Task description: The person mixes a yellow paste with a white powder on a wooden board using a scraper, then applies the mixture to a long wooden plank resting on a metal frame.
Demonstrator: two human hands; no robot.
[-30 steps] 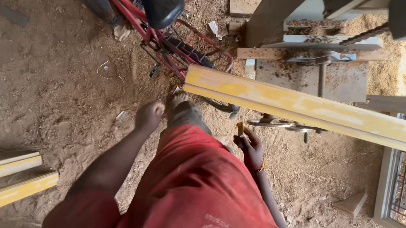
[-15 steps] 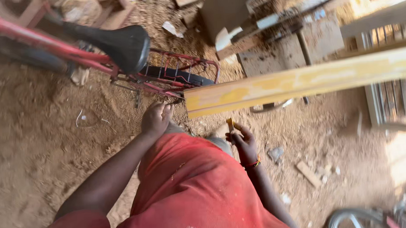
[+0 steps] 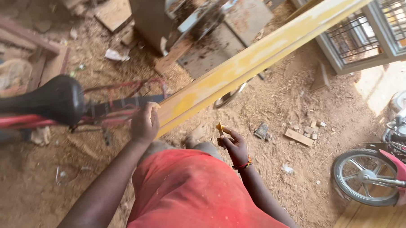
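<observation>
My left hand (image 3: 145,122) grips the near end of a long yellow-painted wooden plank (image 3: 259,58), which runs up and to the right across the view. My right hand (image 3: 233,144), with an orange band at the wrist, pinches a small yellowish piece (image 3: 220,128) between its fingertips, just below the plank. My red shirt fills the lower middle of the view.
A red bicycle with a black saddle (image 3: 54,100) stands close on the left. A sawdust-covered machine (image 3: 200,24) is behind the plank. A motorcycle wheel (image 3: 362,178) is at lower right, barred window frames (image 3: 371,31) at upper right. Wood offcuts (image 3: 298,136) lie on the sawdust floor.
The view has swung round to the right, bringing the motorcycle and window frames in. The plank now slants upward to the right. Both hands keep their hold.
</observation>
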